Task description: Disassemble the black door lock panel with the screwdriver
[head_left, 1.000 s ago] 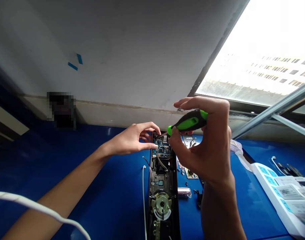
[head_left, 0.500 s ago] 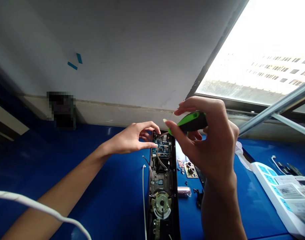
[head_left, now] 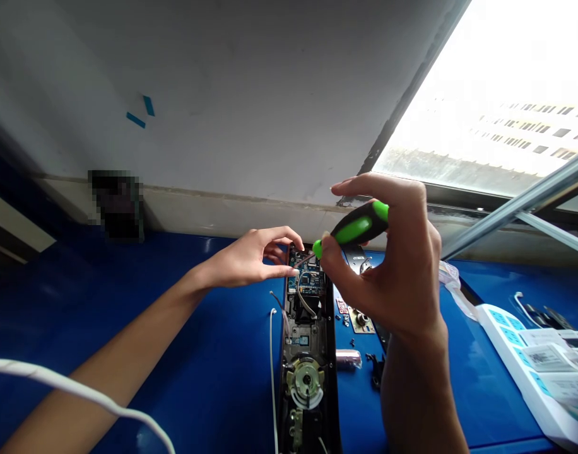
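Observation:
A long black door-lock body [head_left: 310, 359] lies open on the blue table [head_left: 213, 372], showing a blue circuit board [head_left: 310, 281], wires and a round brass mechanism [head_left: 305, 381]. My right hand [head_left: 393, 265] is closed round a green and black screwdriver [head_left: 354, 228], whose tip points down-left onto the top of the circuit board. My left hand [head_left: 251, 257] rests at the lock's upper left edge, thumb and forefinger curled against the housing, steadying it.
Small screws, a metal plate [head_left: 361, 320] and a pale cylinder [head_left: 348, 360] lie right of the lock. A white power strip [head_left: 530, 369] with plugs sits at far right. A white cable [head_left: 71, 394] crosses the lower left. Wall and window stand behind.
My right hand's fingers shifted round the screwdriver handle, rolling it, while the tip stayed on the board. My left hand kept its place on the lock.

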A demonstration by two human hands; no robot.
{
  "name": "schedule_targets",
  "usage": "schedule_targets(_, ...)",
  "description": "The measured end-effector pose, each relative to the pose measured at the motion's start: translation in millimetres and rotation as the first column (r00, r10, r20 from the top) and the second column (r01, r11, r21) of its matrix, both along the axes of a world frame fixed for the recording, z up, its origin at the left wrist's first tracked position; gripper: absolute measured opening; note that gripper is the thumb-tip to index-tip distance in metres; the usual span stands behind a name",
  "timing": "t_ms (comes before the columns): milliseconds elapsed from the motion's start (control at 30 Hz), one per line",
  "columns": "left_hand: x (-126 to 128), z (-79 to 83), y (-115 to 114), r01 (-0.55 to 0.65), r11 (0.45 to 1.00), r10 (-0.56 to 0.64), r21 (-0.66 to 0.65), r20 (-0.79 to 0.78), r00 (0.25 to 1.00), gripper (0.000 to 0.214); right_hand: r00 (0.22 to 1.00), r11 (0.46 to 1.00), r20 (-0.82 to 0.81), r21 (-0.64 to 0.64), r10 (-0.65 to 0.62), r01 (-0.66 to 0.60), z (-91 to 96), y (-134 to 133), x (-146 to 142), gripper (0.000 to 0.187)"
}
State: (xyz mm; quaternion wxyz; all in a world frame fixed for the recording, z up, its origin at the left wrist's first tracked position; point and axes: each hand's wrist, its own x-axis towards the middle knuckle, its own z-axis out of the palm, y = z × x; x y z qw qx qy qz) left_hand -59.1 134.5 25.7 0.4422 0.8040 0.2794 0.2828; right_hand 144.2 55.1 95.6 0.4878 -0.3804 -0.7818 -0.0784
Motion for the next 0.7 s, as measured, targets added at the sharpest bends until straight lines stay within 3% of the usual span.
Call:
schedule_targets(167, 0, 0.9, -1, 0.003, 1.000, -0.003, 0.015, -0.006, 1.000, 0.035, 0.994, 0.996, 0.083, 0.058, -0.067, 0.062, -1.0, 1, 2, 0.031)
schedule_targets(367, -1, 3.6, -2, 0.008, 1.000, -0.008, -0.002, -0.019, 1.000, 0.037, 0.997, 0.999, 0.067, -0.033, -0.026, 0.028, -1.3, 2, 3, 0.045)
schedule_targets(567, -7, 7.6, -2, 0.058, 0.998, -0.056, 0.020, -0.075, 0.996, 0.050, 0.999, 0.994, -0.053, 0.109, 0.002, 0.004, 1.1, 2, 6, 0.037)
schedule_targets(700, -10, 12.8, -5, 0.033, 0.996, -0.027, 0.081, -0.076, 0.997, 0.049, 0.996, 0.994, -0.091, 0.107, -0.023, 0.033, 2.5, 0, 9, 0.035)
